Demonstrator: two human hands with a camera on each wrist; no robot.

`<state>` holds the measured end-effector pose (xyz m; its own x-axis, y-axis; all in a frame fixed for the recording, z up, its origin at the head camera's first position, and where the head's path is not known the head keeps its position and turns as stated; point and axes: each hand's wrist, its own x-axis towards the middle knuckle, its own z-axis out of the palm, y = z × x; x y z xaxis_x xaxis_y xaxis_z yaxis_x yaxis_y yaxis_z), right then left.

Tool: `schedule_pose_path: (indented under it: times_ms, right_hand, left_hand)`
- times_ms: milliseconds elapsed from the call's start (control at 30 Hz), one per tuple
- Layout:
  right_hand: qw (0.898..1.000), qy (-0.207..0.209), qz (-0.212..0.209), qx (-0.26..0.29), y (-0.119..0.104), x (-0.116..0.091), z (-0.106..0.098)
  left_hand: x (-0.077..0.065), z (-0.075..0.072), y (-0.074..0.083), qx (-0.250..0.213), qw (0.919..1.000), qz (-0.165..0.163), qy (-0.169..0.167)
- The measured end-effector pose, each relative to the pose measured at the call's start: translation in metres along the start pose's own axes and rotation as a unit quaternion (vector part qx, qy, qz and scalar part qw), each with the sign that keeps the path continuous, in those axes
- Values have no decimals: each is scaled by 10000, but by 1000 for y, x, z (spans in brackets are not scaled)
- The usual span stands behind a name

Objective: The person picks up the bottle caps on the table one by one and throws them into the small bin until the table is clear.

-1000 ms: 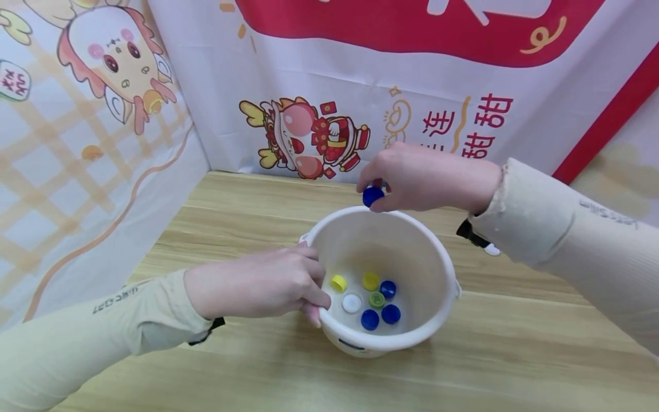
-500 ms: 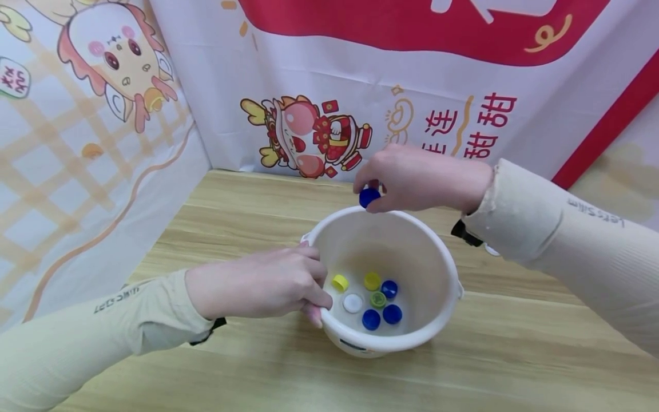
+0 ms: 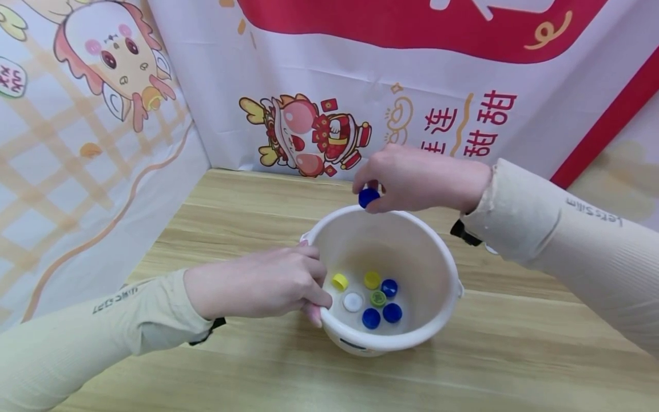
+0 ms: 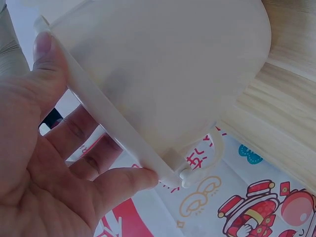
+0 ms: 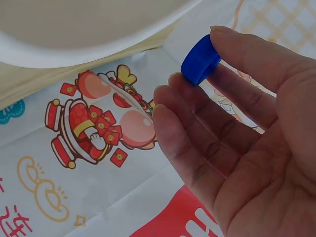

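My left hand (image 3: 278, 281) grips the left rim of a white bucket (image 3: 437, 252). In the left wrist view the thumb lies outside the bucket wall and fingers reach over the rim. Above the bucket's far rim, my right hand (image 3: 407, 178) pinches a blue bottle cap (image 3: 368, 197) between thumb and fingers. The right wrist view shows that blue cap (image 5: 200, 60) held at the fingertips. On the bucket's floor lie several caps: yellow caps (image 3: 372, 280), a white cap (image 3: 352, 301), a green cap (image 3: 378, 298) and blue caps (image 3: 371, 318).
The bucket stands on a wood-grain table (image 3: 247, 372). A printed white and red cloth (image 3: 329, 63) hangs behind it, and a patterned cloth (image 3: 92, 143) stands at the left. Something white shows partly beneath the right sleeve (image 3: 535, 206).
Over the last second my right hand has shifted slightly left with the blue cap still pinched. The left hand keeps its grip on the rim, and the caps inside the bucket lie as before.
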<state>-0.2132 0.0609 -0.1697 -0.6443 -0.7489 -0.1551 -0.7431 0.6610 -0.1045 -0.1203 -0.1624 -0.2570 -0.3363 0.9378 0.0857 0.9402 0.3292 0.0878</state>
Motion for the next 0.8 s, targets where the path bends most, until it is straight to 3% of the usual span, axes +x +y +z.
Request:
schedule_pose_path:
  times_ms: [267, 500, 667, 800]
  right_hand:
    - [9998, -173, 133, -46, 1, -2, 1]
    - [9995, 84, 268, -137, 9, -12, -10]
    - [9971, 274, 703, -99, 28, -25, -20]
    - [9922, 367, 1188, 16, 58, -40, -23]
  left_hand:
    - [1, 1, 0, 8, 10000, 57, 24]
    - [2, 0, 1, 78, 9999, 56, 43]
    - [1, 1, 0, 97, 9999, 68, 75]
    - [0, 2, 0, 74, 9999, 58, 73]
